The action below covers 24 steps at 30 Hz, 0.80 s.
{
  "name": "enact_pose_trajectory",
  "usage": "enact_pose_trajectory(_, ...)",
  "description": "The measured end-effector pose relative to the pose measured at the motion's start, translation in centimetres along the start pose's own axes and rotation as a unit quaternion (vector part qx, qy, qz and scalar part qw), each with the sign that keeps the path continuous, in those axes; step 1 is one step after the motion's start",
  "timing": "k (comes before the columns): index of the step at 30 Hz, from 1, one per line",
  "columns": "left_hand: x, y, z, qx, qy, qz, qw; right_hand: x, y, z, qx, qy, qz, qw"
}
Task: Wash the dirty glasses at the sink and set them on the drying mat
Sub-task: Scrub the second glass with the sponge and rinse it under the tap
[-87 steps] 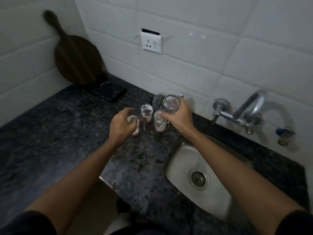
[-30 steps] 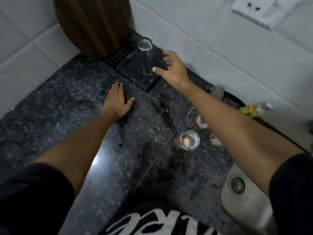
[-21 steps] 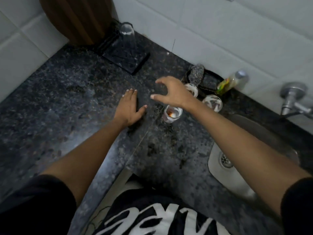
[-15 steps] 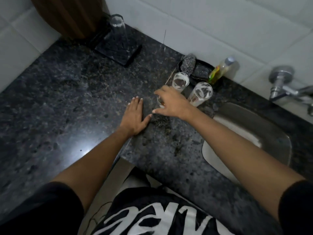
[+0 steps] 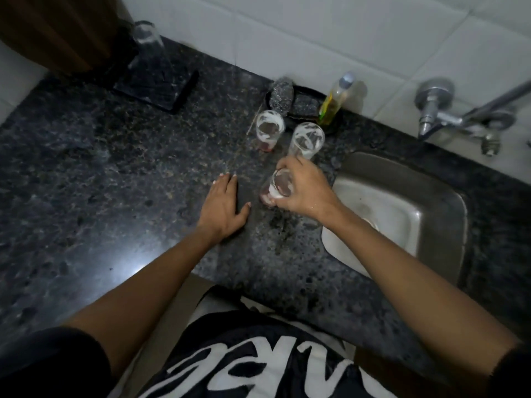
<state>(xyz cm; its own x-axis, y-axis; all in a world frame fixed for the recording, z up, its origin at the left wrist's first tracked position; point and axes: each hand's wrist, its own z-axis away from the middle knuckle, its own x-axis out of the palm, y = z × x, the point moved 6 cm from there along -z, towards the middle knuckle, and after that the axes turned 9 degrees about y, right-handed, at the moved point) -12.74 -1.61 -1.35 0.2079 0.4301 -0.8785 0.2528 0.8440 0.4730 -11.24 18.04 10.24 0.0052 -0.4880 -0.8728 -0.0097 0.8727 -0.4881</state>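
Observation:
My right hand [image 5: 304,191] grips a dirty glass [image 5: 277,187] with red residue, just left of the steel sink [image 5: 425,196]. Two more dirty glasses stand behind it, one with white smears and a red base [image 5: 269,129] and one with a white-smeared rim [image 5: 306,140]. A clean glass [image 5: 149,44] stands upside down on the black drying mat [image 5: 163,87] at the back left. My left hand [image 5: 222,206] rests flat on the dark granite counter, fingers straight.
A scrubber [image 5: 282,94] lies in a black dish next to a bottle of yellow dish soap [image 5: 334,101] by the tiled wall. The tap [image 5: 448,116] juts over the sink. A wooden board [image 5: 57,27] leans at the back left.
My right hand left the clean glass on the mat, came back toward the sink and took hold of the nearest dirty glass. My left hand stayed flat on the counter.

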Motion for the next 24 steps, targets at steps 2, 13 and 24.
enact_pose_trajectory(2, 1.0, 3.2, 0.0, 0.023, -0.005, 0.018, 1.000, -2.4, 3.0, 2.7, 0.051, 0.024, -0.024, 0.998)
enact_pose_trajectory(13, 4.2, 23.3, -1.7, 0.081, 0.085, 0.141, 0.983, -16.2, 20.0, 9.3, 0.174, 0.176, -0.046, 0.968)
enact_pose_trajectory(24, 4.1, 38.6, -14.3, 0.089, 0.058, 0.163, 0.981, -24.3, 25.7, 7.1, 0.195, 0.233, -0.050, 0.951)
